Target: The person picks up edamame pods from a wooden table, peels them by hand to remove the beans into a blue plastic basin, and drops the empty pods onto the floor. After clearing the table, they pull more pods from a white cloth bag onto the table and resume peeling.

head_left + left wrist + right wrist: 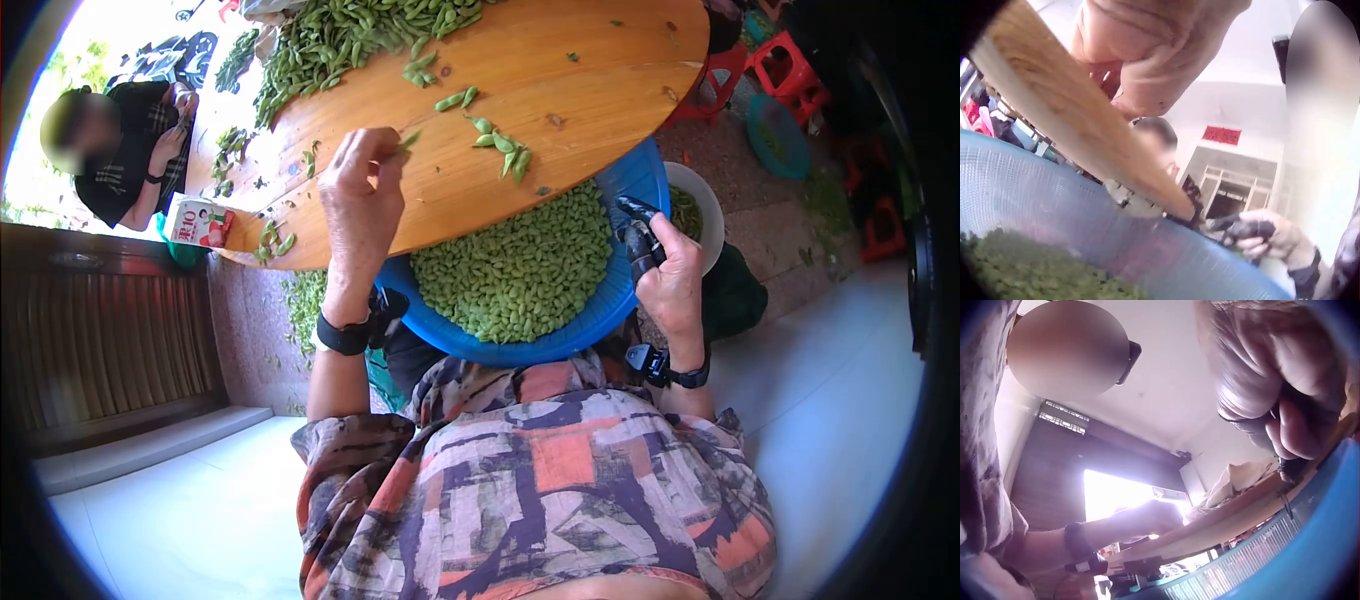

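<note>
Over the table's near edge, my left hand (362, 195) pinches a green soybean pod (410, 141) between thumb and fingertips. My right hand (672, 285) hovers by the right rim of a blue plastic basin (592, 330). Black coverings (640, 245) wrap its thumb and forefinger, which stand slightly apart; the other fingers curl toward the palm, and nothing shows between them. Many shelled green soybeans (510, 270) lie in the basin, partly beneath the tabletop. A few loose pods (510, 150) lie on the wooden table (590, 90) ahead of the left hand.
A large heap of pods (350, 40) covers the table's far left. A drink carton (198, 222) stands at the left edge, near another seated person (135, 150). Beyond the basin's right side is a white bucket (708, 205); red stools (790, 75) stand farther back.
</note>
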The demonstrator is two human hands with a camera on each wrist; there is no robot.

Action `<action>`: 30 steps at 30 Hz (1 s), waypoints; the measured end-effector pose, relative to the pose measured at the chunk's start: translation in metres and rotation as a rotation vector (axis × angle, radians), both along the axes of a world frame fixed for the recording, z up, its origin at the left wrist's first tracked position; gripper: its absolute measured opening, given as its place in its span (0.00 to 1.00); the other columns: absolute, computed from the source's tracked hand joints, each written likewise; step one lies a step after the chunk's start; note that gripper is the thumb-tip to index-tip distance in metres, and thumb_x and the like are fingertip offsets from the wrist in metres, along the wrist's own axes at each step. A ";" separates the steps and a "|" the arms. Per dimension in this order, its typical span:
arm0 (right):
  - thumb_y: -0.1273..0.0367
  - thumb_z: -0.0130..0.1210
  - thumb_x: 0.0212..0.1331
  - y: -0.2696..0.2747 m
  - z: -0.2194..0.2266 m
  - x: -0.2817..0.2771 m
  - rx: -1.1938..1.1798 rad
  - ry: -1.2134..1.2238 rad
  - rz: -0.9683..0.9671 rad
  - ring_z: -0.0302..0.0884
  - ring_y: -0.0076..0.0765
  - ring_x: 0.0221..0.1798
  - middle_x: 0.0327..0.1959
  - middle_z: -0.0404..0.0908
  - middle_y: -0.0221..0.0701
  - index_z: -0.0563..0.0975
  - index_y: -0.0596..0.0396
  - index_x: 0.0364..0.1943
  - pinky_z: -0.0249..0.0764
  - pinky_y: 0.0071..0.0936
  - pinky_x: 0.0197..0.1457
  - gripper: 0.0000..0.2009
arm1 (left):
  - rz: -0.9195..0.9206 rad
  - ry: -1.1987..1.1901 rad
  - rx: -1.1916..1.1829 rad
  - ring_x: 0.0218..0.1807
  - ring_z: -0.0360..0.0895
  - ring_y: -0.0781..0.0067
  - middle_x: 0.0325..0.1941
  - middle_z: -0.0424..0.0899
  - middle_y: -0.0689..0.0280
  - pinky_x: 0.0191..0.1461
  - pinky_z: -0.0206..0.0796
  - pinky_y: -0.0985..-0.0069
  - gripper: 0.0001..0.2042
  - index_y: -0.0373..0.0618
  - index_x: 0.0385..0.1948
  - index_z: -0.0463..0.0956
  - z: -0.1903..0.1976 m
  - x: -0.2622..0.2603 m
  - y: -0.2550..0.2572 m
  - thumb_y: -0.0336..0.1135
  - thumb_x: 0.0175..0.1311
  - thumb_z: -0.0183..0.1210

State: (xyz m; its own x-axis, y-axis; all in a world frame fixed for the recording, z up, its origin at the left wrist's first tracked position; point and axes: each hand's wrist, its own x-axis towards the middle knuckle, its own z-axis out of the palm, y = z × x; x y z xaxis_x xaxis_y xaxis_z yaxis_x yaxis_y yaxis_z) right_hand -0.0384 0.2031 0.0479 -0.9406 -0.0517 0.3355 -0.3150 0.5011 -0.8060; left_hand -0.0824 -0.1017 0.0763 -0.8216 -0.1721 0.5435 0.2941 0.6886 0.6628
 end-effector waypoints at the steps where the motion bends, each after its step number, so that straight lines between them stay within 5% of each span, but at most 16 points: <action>1: 0.83 0.48 0.54 -0.002 -0.003 0.001 -0.011 0.024 0.009 0.80 0.43 0.31 0.30 0.80 0.47 0.79 0.62 0.46 0.73 0.32 0.39 0.16 | -0.025 -0.017 -0.187 0.31 0.79 0.68 0.30 0.81 0.62 0.37 0.71 0.74 0.05 0.40 0.32 0.78 -0.003 -0.002 -0.006 0.20 0.55 0.58; 2: 0.83 0.48 0.55 -0.003 -0.004 0.001 -0.022 0.049 0.019 0.79 0.43 0.29 0.30 0.80 0.46 0.79 0.62 0.46 0.73 0.33 0.38 0.15 | -0.048 -0.033 -0.373 0.31 0.79 0.73 0.31 0.83 0.66 0.38 0.70 0.78 0.05 0.41 0.34 0.79 -0.005 -0.003 -0.012 0.22 0.56 0.60; 6: 0.81 0.50 0.56 -0.009 0.001 0.005 0.020 -0.027 0.068 0.77 0.38 0.27 0.27 0.79 0.43 0.79 0.60 0.48 0.72 0.31 0.35 0.15 | -0.050 -0.129 -0.198 0.32 0.79 0.77 0.33 0.83 0.66 0.38 0.70 0.78 0.05 0.41 0.34 0.80 0.015 0.001 -0.005 0.21 0.58 0.59; 9: 0.77 0.51 0.59 -0.020 0.009 0.010 -0.165 -0.209 0.164 0.68 0.17 0.24 0.21 0.73 0.27 0.80 0.57 0.50 0.67 0.21 0.28 0.15 | -0.183 -0.293 0.223 0.33 0.77 0.83 0.33 0.83 0.70 0.37 0.69 0.82 0.04 0.40 0.36 0.79 0.017 0.020 0.018 0.22 0.62 0.57; 12: 0.74 0.51 0.61 -0.029 0.022 0.012 -0.493 -0.524 0.336 0.65 0.12 0.23 0.20 0.71 0.21 0.80 0.56 0.51 0.62 0.17 0.25 0.15 | -0.487 -0.510 0.569 0.31 0.77 0.83 0.33 0.82 0.67 0.33 0.70 0.83 0.05 0.37 0.38 0.78 0.005 0.052 0.048 0.20 0.63 0.58; 13: 0.72 0.52 0.62 -0.031 0.023 0.012 -0.583 -0.574 0.376 0.65 0.10 0.22 0.20 0.72 0.19 0.81 0.56 0.43 0.61 0.15 0.24 0.10 | -0.496 -0.559 0.665 0.30 0.77 0.83 0.32 0.82 0.68 0.32 0.69 0.84 0.06 0.37 0.38 0.77 -0.004 0.060 0.060 0.20 0.61 0.59; 17: 0.71 0.52 0.61 -0.030 0.010 0.008 -0.534 -0.637 0.442 0.68 0.11 0.22 0.19 0.74 0.20 0.76 0.54 0.26 0.64 0.15 0.23 0.06 | -0.486 -0.619 0.848 0.26 0.75 0.85 0.28 0.82 0.69 0.30 0.67 0.85 0.07 0.38 0.38 0.78 -0.031 0.077 0.079 0.21 0.60 0.64; 28: 0.72 0.48 0.59 -0.030 0.003 0.006 -0.496 -0.665 0.501 0.66 0.12 0.20 0.18 0.71 0.20 0.80 0.57 0.33 0.61 0.15 0.21 0.08 | -0.436 -0.787 0.971 0.23 0.74 0.82 0.24 0.81 0.68 0.26 0.64 0.83 0.07 0.40 0.35 0.79 -0.045 0.083 0.077 0.23 0.57 0.67; 30: 0.71 0.47 0.60 -0.029 0.001 0.006 -0.583 -0.708 0.525 0.66 0.12 0.20 0.18 0.71 0.20 0.81 0.58 0.36 0.60 0.14 0.21 0.10 | -0.619 -0.862 1.315 0.20 0.72 0.78 0.24 0.80 0.66 0.24 0.61 0.81 0.07 0.40 0.35 0.79 -0.053 0.084 0.074 0.25 0.57 0.66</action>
State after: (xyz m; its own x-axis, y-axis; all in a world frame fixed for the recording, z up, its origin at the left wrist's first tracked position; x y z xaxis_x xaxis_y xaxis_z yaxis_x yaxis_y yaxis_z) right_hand -0.0320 0.1742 0.0493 -0.8379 -0.5164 -0.1767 0.2560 -0.0858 -0.9629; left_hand 0.0012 -0.0274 0.0230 -0.8939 0.3276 -0.3061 -0.4380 -0.4923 0.7522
